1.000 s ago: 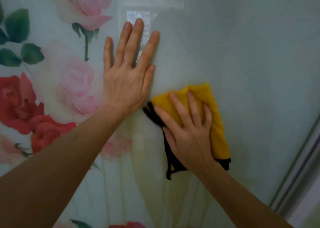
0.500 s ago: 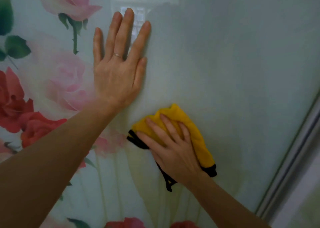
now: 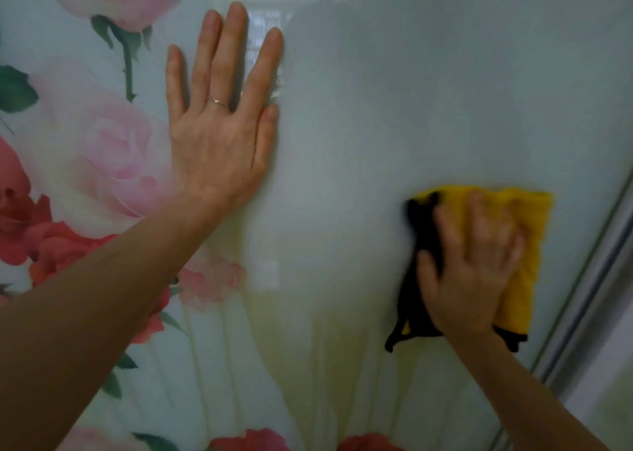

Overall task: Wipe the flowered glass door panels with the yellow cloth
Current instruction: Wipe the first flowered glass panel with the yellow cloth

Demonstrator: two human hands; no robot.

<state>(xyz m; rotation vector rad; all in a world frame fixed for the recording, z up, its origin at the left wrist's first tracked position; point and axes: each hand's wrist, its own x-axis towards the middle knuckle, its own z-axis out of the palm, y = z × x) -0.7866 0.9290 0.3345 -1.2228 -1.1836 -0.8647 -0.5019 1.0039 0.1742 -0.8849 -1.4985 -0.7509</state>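
Observation:
The flowered glass door panel (image 3: 376,108) fills the view, pale green with pink and red roses printed on its left side. My left hand (image 3: 222,135) lies flat on the glass at the upper middle, fingers straight and spread, a ring on one finger. The yellow cloth (image 3: 527,245), folded and edged in black, is pressed against the glass at the right. My right hand (image 3: 469,272) presses flat on the cloth with fingers spread; it is blurred by motion.
The panel's metal frame (image 3: 589,300) runs diagonally down the right edge, close to the cloth. More red roses (image 3: 253,440) show at the bottom of the glass. A window reflection (image 3: 260,39) glints beside my left fingers.
My right hand has swept the cloth from beneath my left hand, first downward, then far to the right near the frame. My left hand stays flat on the glass.

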